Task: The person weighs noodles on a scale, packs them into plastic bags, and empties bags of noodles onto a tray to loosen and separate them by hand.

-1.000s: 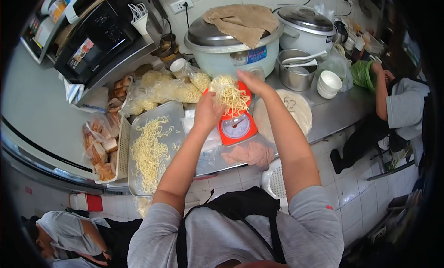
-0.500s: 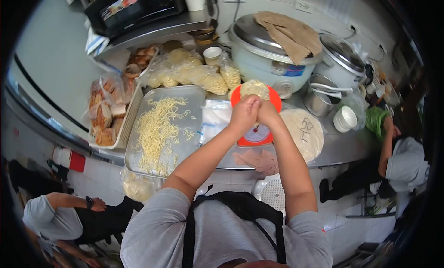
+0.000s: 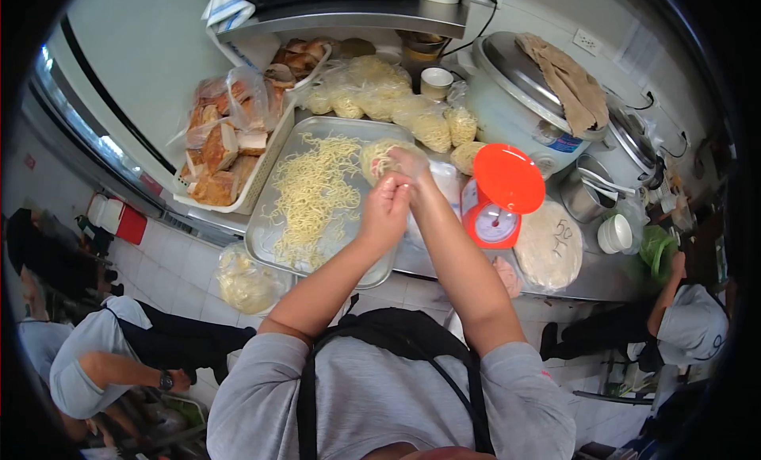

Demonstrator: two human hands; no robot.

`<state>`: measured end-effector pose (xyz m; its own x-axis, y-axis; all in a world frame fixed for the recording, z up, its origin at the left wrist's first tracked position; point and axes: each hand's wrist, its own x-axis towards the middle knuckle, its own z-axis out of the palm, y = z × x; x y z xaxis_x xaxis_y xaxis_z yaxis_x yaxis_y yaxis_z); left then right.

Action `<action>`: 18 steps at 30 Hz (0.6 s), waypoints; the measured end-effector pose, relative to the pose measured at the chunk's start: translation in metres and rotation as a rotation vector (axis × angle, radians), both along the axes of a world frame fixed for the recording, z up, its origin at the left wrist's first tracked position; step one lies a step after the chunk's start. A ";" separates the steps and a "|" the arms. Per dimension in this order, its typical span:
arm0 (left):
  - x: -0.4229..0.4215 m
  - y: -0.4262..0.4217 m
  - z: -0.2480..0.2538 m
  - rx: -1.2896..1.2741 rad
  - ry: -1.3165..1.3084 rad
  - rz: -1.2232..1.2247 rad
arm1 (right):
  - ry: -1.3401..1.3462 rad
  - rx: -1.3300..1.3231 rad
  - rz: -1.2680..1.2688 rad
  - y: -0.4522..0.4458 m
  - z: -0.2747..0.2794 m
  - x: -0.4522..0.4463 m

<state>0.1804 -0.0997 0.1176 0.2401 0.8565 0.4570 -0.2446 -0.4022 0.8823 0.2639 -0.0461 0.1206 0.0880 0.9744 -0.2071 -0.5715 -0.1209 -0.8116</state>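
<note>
One noodle bag (image 3: pixel 376 160) is over the metal tray (image 3: pixel 372 128), its neck gripped by the left hand (image 3: pixel 385 210); the blurred right hand (image 3: pixel 414 165) touches it, grip unclear. Pinching tightly should seal it.

Two hands (image 3: pixel 387 208) hold one noodle bag (image 3: pixel 374 160). Around them are one noodle heap (image 3: pixel 315 194), one tray (image 3: pixel 369 129), one scale (image 3: pixel 507 184), one round packet (image 3: pixel 548 247), two cookers (image 3: pixel 507 71), one pot (image 3: pixel 576 204), two meat baskets (image 3: pixel 264 165), three cloths (image 3: pixel 564 81), one green bag (image 3: pixel 655 247) and at least three other people (image 3: pixel 686 325). The bags at the back (image 3: pixel 376 89) overlap too much to count.
</note>
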 end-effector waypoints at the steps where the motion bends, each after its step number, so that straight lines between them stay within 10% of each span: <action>1: -0.016 0.004 -0.005 -0.023 -0.023 0.023 | 0.013 -0.090 0.060 0.008 -0.005 -0.017; 6: -0.088 0.063 -0.011 -0.545 -0.140 0.188 | -0.779 -0.282 0.449 0.038 -0.016 -0.069; 9: -0.106 0.080 -0.016 -0.635 -0.168 0.155 | -1.737 0.141 0.590 0.051 0.005 -0.084; 14: -0.128 0.100 -0.017 -0.651 -0.174 0.102 | -1.466 0.180 0.628 0.037 0.092 -0.078; 18: -0.139 0.105 -0.012 -0.678 -0.174 0.040 | -1.450 0.600 0.217 0.016 0.031 -0.040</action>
